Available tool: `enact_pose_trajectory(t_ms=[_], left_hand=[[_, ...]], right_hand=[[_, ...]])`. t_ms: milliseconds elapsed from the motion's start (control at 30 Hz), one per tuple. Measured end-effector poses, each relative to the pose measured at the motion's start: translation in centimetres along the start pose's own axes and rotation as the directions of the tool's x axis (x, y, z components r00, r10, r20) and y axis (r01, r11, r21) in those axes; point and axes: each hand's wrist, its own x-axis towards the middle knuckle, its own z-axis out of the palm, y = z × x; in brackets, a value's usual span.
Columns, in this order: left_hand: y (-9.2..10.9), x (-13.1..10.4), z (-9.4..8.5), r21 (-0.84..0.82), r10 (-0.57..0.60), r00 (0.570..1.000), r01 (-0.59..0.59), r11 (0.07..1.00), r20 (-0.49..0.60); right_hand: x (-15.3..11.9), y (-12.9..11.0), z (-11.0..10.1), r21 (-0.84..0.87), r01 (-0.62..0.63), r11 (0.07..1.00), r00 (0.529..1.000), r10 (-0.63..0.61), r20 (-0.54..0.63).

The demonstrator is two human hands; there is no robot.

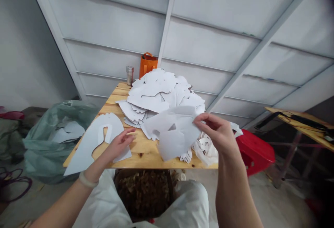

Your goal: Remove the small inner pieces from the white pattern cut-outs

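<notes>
Between finger and thumb of my right hand (212,126) hangs a white die-cut paper sheet (175,130), held by its right edge over the front of the table and slightly blurred. My left hand (122,144) holds nothing; its fingers are apart and point toward that sheet. Under the left wrist lies a larger white cut-out sheet (90,143) with a keyhole-shaped opening, its corner past the table's left edge. Behind both hands rises a heap of white cut paper pieces (159,88). Small paper pieces (185,156) lie beneath the held sheet.
The wooden table (138,160) bears a metal tumbler (129,75) and an orange bag (148,64) at the back. A clear plastic bag (207,151) sits front right. A green plastic bag (39,144) with paper stands left, a red stool (255,151) right, a bin of scraps (144,193) below.
</notes>
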Motion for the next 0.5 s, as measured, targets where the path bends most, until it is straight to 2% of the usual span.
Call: enact_pose_trajectory(t_ms=[67, 133, 233, 333, 400, 433, 500], left_hand=[[0.0, -0.3, 1.1, 0.03, -0.007, 1.0, 0.007, 1.0, 0.02], [0.3, -0.5, 2.0, -0.024, 0.014, 1.0, -0.014, 1.0, -0.001], [1.3, -0.9, 2.8, -0.208, 0.047, 0.998, -0.053, 0.977, -0.035], [1.9, -1.5, 3.3, -0.376, 0.036, 0.998, -0.054, 0.925, -0.053], [1.7, -2.1, 3.5, -0.365, 0.081, 0.995, -0.097, 0.926, -0.059], [1.4, -2.4, 3.6, -0.298, 0.128, 0.99, -0.138, 0.945, -0.054], [0.3, -3.1, 3.9, -0.015, 0.251, 0.968, -0.251, 0.968, -0.021]], right_hand=[[-1.7, -1.5, -0.4, 0.001, 0.045, 0.999, 0.993, -0.044, -0.111], [-2.9, -2.9, -0.7, 0.029, 0.085, 0.996, 0.982, -0.079, -0.171], [-3.1, -3.4, -0.1, 0.076, 0.092, 0.993, 0.992, -0.084, -0.092], [-1.6, -1.0, 2.3, 0.063, 0.048, 0.997, 0.996, -0.052, 0.07], [-0.4, 2.1, 4.7, 0.03, 0.007, 1.0, 0.98, -0.013, 0.196], [0.1, 3.8, 6.0, 0.018, -0.007, 1.0, 0.963, 0.002, 0.268], [0.6, 7.3, 8.8, -0.026, -0.017, 1.0, 0.926, 0.026, 0.378]])
